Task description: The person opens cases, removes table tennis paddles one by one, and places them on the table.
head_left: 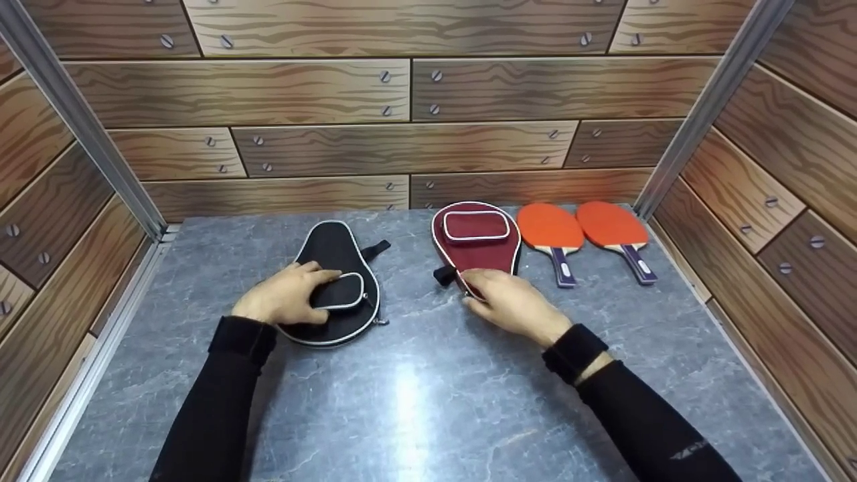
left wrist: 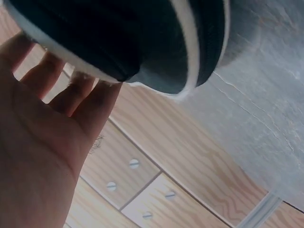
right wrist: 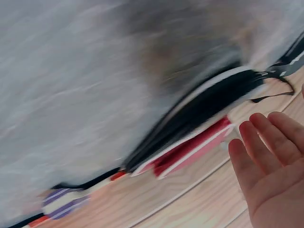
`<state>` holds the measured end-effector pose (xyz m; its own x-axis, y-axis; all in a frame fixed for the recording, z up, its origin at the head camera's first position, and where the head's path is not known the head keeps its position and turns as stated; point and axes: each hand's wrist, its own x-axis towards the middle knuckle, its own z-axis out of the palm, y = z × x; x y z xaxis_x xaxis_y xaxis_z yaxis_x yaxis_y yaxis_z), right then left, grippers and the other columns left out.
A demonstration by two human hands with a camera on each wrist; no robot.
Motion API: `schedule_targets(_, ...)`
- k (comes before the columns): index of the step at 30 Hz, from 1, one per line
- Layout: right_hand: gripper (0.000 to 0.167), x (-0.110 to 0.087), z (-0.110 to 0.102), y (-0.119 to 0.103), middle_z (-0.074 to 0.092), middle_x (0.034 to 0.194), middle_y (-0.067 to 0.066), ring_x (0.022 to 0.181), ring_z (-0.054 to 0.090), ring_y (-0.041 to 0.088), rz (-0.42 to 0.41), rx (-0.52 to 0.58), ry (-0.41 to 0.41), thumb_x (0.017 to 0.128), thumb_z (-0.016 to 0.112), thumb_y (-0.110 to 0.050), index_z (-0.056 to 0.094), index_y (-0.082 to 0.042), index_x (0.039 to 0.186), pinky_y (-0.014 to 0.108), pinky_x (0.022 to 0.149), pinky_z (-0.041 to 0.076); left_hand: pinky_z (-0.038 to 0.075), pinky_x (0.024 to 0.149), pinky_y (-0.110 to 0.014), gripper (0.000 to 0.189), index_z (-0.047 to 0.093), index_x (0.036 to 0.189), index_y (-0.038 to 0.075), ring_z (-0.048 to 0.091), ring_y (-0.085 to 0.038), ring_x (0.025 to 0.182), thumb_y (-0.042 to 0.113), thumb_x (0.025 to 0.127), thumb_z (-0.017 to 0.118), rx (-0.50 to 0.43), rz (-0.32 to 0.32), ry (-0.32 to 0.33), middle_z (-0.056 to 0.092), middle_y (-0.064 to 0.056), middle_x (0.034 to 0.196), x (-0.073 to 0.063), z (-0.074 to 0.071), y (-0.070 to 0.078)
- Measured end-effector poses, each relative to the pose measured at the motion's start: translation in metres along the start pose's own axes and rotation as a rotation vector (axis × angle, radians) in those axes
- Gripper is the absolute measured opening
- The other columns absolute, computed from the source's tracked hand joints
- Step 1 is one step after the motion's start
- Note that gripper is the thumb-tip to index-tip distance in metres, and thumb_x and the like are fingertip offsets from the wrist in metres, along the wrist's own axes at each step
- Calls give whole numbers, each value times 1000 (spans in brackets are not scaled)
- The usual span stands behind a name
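A black table tennis paddle case (head_left: 333, 244) with white piping lies on the left of the table, its wide end towards me. My left hand (head_left: 284, 294) grips it at the small front pocket, thumb and fingers on either side; in the left wrist view the fingertips (left wrist: 83, 80) pass behind the piped edge. A dark red paddle case (head_left: 472, 256) lies to the right, wide end away. My right hand (head_left: 512, 304) is over its narrow end, partly hiding it. In the right wrist view the fingers (right wrist: 259, 147) look extended, with a gap to the red case.
Two orange paddles (head_left: 550, 226) with purple handles lie side by side right of the red case. Short black straps (head_left: 375, 250) stick out from both cases. Wood-patterned walls (head_left: 321, 150) and metal corner posts (head_left: 703, 94) enclose the grey marbled table (head_left: 428, 402) at the back and sides.
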<state>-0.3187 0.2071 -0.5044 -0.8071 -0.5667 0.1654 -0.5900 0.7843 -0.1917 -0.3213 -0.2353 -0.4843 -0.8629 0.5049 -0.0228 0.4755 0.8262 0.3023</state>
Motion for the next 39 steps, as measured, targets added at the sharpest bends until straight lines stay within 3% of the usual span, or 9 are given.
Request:
schedule_targets(11,45,16,2,-46,81,145,16,136,80,34,-199,-29,34,110,82,-23,75,-3,149,50,118,66,62,117,-65,76,71,159,9,73,-46,128,37,91,92,12,18,43,75,-19,142,-9,8,14)
schedule_targets(17,36,28,8,-60,83,136,13,128,82,31,-223,-49,13,108,83,-20,79,-5,141,48,111,69,62,115,-64,75,73,156,10,75,-45,128,43,92,93,29,-8,57,75,-19,141,-12,11,22)
schedule_targets(22,29,36,17,-66,85,130,11,125,82,29,-247,-43,-30,109,82,-19,83,-5,134,46,110,69,62,116,-66,78,71,159,12,75,-47,129,49,94,91,44,-21,33,75,-20,144,-13,11,30)
schedule_targets(31,13,48,31,-76,84,114,8,110,82,27,-266,-47,-78,104,86,-17,85,-10,115,47,96,71,64,113,-65,79,70,163,12,76,-45,127,45,92,85,24,-28,13,74,-21,147,-14,9,42)
schedule_targets(39,10,52,39,-85,84,109,6,108,83,29,-282,-60,-99,101,91,-19,85,-12,107,48,98,70,63,116,-66,77,71,160,11,76,-47,131,48,94,88,43,-32,21,74,-24,151,-15,11,47)
